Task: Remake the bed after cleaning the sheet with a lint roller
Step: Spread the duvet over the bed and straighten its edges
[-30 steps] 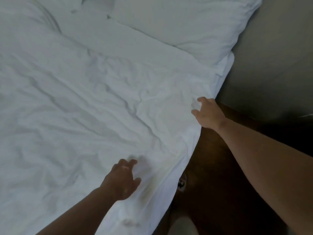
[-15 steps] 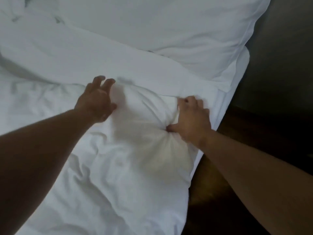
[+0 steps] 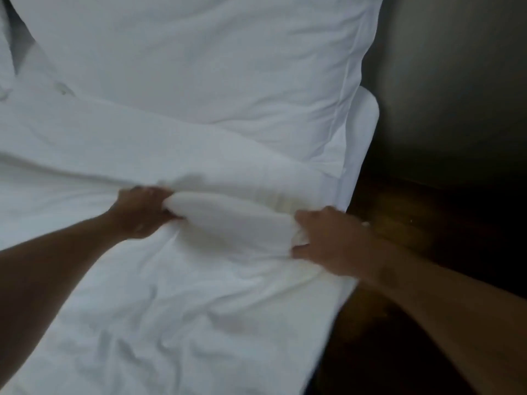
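In the head view, you are looking down at one side of a bed made up in white. Your left hand is curling its fingers round one end of a thick rolled fold of the blanket, its grip pinching the cloth. Your right hand is clutching the other end of the same fold, close to the bed's edge, so that grip is pinching the blanket too. The fold is bulging up between the two hands and lying across the bed just below the pillow. The rest of the blanket is spreading in creases toward you and hanging over the bed's edge on your right. The pillow is lying flat at the head, its lower edge sitting partly behind a folded-back band of blanket. A corner of the sheet is showing beside the pillow at the mattress edge. To your right, a dark wooden floor is running alongside the bed, with a grey wall beyond it. Everything is showing slightly blurred.
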